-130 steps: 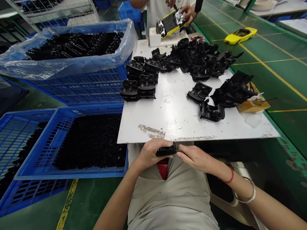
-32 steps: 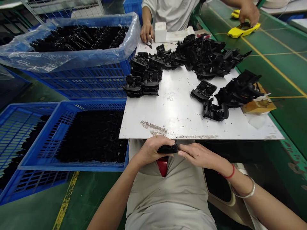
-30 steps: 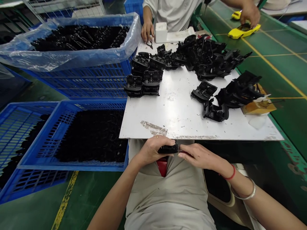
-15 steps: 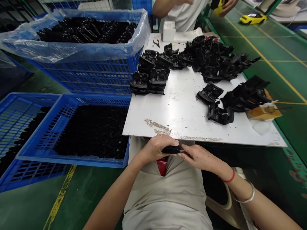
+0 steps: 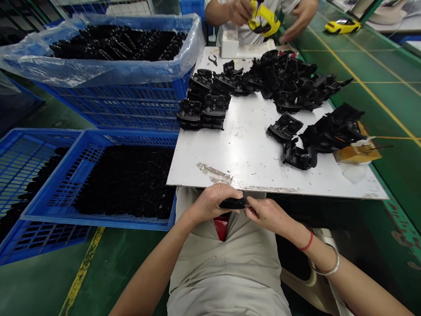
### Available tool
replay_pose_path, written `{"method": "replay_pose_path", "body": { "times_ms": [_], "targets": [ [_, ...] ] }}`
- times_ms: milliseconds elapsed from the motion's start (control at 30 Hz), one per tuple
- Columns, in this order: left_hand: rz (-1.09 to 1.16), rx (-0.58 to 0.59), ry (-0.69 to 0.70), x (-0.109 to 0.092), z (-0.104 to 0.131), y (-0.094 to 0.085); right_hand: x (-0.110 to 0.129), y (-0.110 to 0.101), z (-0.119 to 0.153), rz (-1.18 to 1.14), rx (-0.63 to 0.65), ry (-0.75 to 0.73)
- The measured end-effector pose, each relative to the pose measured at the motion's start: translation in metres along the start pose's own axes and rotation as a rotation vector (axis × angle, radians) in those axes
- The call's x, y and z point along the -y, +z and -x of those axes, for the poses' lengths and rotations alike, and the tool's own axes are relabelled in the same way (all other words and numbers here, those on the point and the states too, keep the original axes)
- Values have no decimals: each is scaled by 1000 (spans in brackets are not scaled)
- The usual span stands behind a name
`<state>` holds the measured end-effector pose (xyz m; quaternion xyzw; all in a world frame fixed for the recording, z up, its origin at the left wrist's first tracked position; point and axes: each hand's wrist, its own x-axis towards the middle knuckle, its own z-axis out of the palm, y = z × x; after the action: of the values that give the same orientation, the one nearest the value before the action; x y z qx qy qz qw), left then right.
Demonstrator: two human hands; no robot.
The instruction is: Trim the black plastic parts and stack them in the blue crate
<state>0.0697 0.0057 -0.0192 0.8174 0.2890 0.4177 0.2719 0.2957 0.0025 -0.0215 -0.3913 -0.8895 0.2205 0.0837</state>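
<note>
Over my lap, just below the table's front edge, my left hand grips a black plastic part, thumb on top and fingers beneath. My right hand is closed at the part's right end. Its fingers pinch something thin there, mostly hidden and too small to name. Below the part, a red object shows between my legs. Black moulded parts stand in stacks at the table's left side, and another black part lies at the right.
A white table carries a large heap of black parts, pliers and a yellow block. Blue crates with black parts stand left. Across the table a person's hands handle a yellow toy car body. A green surface runs right.
My right hand has shifted slightly left and its fingers are bunched more tightly at the part's end. The other person has brought the yellow car body leftward over the table's far end.
</note>
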Motion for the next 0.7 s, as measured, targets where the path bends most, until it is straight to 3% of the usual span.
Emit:
{"method": "replay_pose_path", "body": {
  "times_ms": [133,467,700],
  "targets": [
    [4,-3,-24,0,0,1,-2,-6,8,-155,-21,46],
    [-21,-34,-7,-2,-1,1,8,0,21,158,-201,-81],
    [-9,-44,-8,-1,0,2,6,3,20,301,-190,-93]
  ]
}}
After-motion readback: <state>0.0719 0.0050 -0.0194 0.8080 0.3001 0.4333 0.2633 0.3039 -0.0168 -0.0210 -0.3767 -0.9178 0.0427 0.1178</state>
